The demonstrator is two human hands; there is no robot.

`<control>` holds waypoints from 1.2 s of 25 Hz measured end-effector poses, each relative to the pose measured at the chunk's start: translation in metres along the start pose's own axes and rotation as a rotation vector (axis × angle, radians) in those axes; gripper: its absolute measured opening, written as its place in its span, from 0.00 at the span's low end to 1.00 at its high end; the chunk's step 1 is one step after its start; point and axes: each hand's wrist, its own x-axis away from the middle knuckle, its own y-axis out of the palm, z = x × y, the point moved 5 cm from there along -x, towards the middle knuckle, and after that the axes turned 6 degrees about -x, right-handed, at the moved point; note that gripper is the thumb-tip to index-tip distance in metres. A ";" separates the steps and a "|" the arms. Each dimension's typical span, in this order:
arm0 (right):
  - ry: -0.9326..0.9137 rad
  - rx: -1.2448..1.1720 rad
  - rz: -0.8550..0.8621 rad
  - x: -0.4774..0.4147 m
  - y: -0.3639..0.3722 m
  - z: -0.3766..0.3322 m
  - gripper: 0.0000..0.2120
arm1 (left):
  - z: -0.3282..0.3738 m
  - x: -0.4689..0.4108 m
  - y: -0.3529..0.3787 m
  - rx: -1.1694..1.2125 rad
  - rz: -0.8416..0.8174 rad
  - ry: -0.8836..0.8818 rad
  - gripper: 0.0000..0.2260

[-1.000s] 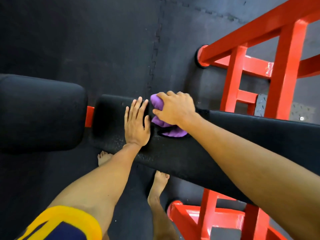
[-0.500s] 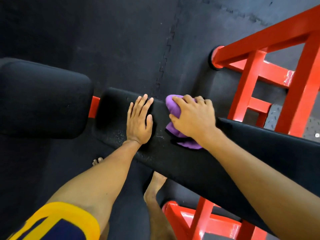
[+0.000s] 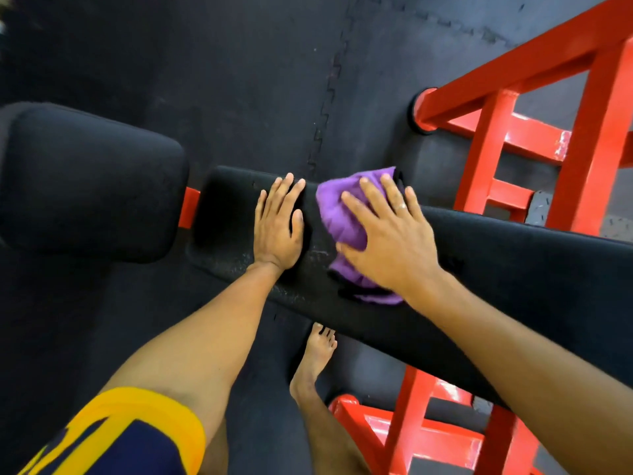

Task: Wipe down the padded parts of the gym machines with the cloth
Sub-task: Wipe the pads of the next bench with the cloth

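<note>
A long black padded bench [image 3: 513, 265] runs from the middle of the view off to the right. A purple cloth [image 3: 339, 217] lies spread on its top. My right hand [image 3: 387, 234] presses flat on the cloth with fingers spread, covering its right half. My left hand [image 3: 277, 228] rests flat and empty on the pad just left of the cloth, fingers together. A second, wider black pad [image 3: 85, 183] sits to the left, joined to the bench by a red bracket [image 3: 189, 207].
The machine's red steel frame [image 3: 507, 138] rises behind the bench at right, and more red frame [image 3: 411, 437] lies below it. My bare foot [image 3: 315, 358] stands on the black interlocking rubber floor [image 3: 239, 80] under the bench's near edge.
My right hand went from bunching the cloth to lying flat with fingers spread, and the cloth is now spread wider on the pad. My left hand stayed planted.
</note>
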 end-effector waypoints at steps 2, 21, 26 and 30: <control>0.081 0.007 0.028 -0.006 0.006 -0.019 0.38 | 0.001 -0.001 -0.003 -0.009 -0.028 -0.013 0.25; -0.136 0.117 0.038 0.124 0.033 -0.052 0.49 | -0.017 0.078 -0.005 0.050 -0.088 0.000 0.24; -0.101 0.290 0.015 0.119 0.047 -0.067 0.49 | -0.017 0.079 -0.003 0.054 -0.085 -0.007 0.24; -0.121 0.329 0.000 0.072 0.066 -0.115 0.45 | -0.019 0.082 0.000 0.048 -0.051 0.026 0.26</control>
